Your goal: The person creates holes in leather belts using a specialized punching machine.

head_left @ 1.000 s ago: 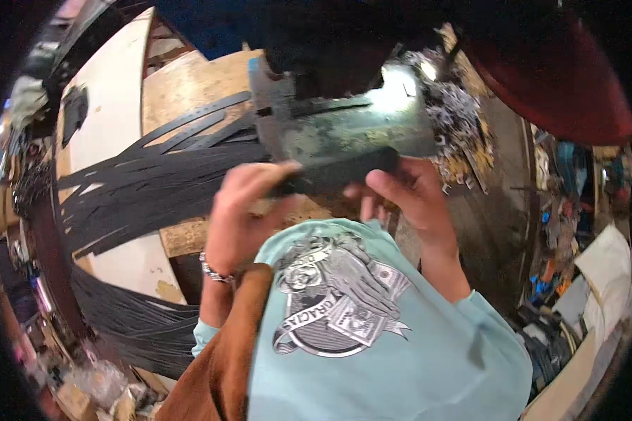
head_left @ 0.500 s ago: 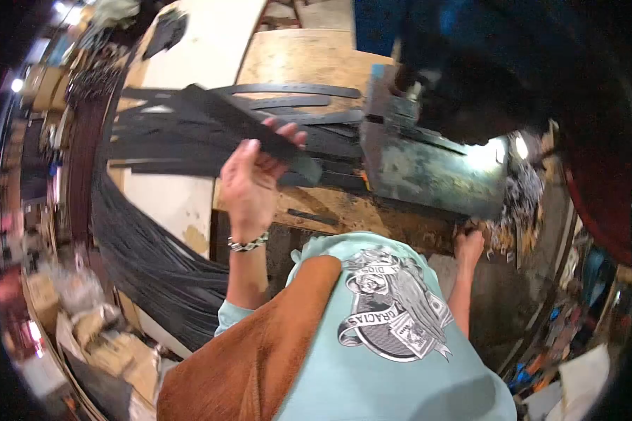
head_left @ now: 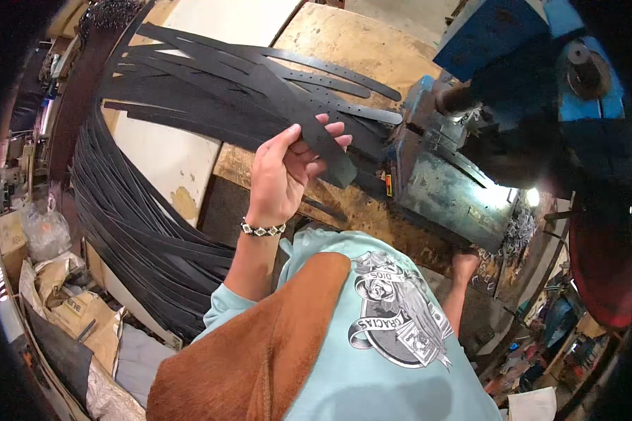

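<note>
My left hand (head_left: 288,175) is raised over the wooden bench (head_left: 344,49), pinching one end of a long black leather strap (head_left: 309,130) between thumb and fingers. The strap runs up and left over a pile of similar black straps (head_left: 189,91), some with punched holes. My right hand (head_left: 465,265) is low at the bench's front edge, below the grimy metal press block (head_left: 456,193). Its fingers look curled, and whether it grips anything is unclear.
A blue machine body (head_left: 498,28) rises behind the press, with a red wheel (head_left: 604,266) at the right. Many straps (head_left: 133,238) hang over the table's left edge. Small offcuts (head_left: 519,228) heap beside the press. Bags and cardboard (head_left: 56,302) lie on the floor.
My left hand has carried the strap away from the press, left over the pile. My right hand let go of it and dropped to the bench's front edge. My view swung left.
</note>
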{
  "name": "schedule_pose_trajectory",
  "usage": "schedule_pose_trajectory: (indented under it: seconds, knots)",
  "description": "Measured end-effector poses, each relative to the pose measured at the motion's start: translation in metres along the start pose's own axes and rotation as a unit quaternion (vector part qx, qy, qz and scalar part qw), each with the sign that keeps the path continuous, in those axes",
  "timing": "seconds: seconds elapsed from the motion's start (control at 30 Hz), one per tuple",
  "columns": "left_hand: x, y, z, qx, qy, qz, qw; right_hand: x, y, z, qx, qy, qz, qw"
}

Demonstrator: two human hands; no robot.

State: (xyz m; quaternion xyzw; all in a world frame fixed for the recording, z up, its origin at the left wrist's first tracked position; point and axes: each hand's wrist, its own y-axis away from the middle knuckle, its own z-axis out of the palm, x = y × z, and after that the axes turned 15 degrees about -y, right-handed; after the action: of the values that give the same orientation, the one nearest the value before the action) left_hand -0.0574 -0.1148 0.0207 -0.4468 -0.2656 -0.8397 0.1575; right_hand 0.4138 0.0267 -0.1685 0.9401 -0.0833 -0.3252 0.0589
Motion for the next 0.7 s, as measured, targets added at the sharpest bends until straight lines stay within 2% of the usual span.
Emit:
schedule_pose_trajectory:
  seconds: [0.1, 0.2, 0.23, 0.3, 0.37, 0.43, 0.5, 0.53, 0.6, 0.67, 0.7]
  knots:
    - [0.001, -0.009, -0.014, 0.019, 0.060, -0.021, 0.998, 0.023, 0.000, 0.004, -0.020, 0.077, -0.044, 0.996]
    - [0.007, -0.016, -0.029, 0.009, 0.050, -0.029, 0.998, 0.048, 0.011, -0.019, -0.029, 0.036, 0.022, 0.999]
    - [0.009, -0.017, -0.033, 0.012, 0.043, -0.035, 0.998, 0.028, 0.019, -0.024, -0.054, -0.052, 0.074, 0.994]
    - [0.012, -0.022, -0.042, 0.011, 0.028, -0.051, 0.998, -0.049, 0.053, -0.051, -0.095, -0.226, 0.180, 0.953]
    - [0.009, -0.025, -0.053, 0.020, -0.014, -0.054, 0.998, -0.109, 0.069, -0.066, -0.180, -0.308, 0.215, 0.909]
    - [0.012, -0.029, -0.058, 0.018, -0.048, -0.054, 0.997, -0.231, 0.092, -0.060, -0.253, -0.434, 0.054, 0.863]
    - [0.014, -0.027, -0.054, 0.012, -0.069, -0.047, 0.996, -0.294, 0.108, -0.027, -0.225, -0.488, -0.100, 0.837]
    - [0.013, -0.025, -0.052, 0.010, -0.079, -0.042, 0.996, -0.329, 0.118, -0.018, -0.256, -0.509, -0.103, 0.815]
    - [0.014, -0.020, -0.048, -0.012, -0.069, -0.043, 0.997, -0.376, 0.121, 0.018, -0.292, -0.535, -0.205, 0.766]
    - [0.019, -0.014, -0.047, -0.021, -0.077, -0.043, 0.996, -0.397, 0.120, 0.049, -0.275, -0.509, -0.313, 0.754]
    - [0.022, -0.010, -0.046, -0.019, -0.085, -0.043, 0.995, -0.402, 0.120, 0.057, -0.272, -0.477, -0.333, 0.766]
